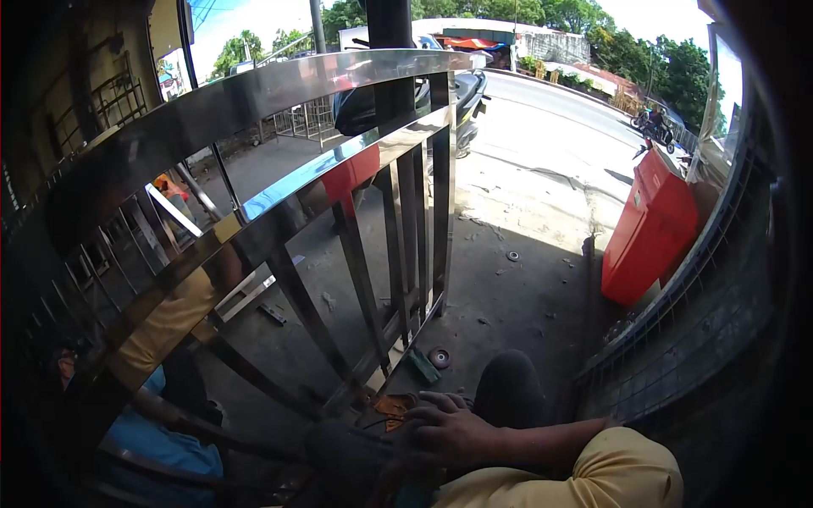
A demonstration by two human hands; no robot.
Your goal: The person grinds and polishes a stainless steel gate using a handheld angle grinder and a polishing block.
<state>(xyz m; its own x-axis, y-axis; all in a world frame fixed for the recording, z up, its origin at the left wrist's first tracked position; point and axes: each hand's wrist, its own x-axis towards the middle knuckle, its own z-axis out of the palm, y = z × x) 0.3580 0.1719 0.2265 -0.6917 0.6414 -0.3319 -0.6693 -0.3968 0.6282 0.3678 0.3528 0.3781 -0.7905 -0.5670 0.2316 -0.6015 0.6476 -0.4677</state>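
Note:
My right hand [453, 430], at the end of a bare forearm and yellow sleeve, is low in the view beside my dark-clad knee [511, 385]. Its fingers point left, slightly bent and apart, over a dark area; what lies beneath them is too dark to make out. My left hand cannot be seen. Just ahead stands a polished steel gate or railing panel [351, 165] with flat vertical bars, leaning across the left and middle. An orange-brown item [396, 406] lies by the panel's lower edge, near my right fingertips.
On the floor past the panel are a green object [423, 366] and a round disc [439, 357]. A red bin [648, 227] stands right, beside wire mesh [677, 339]. Blue clothing [165, 440] of another person shows through the bars. A motorcycle [467, 93] stands behind the panel.

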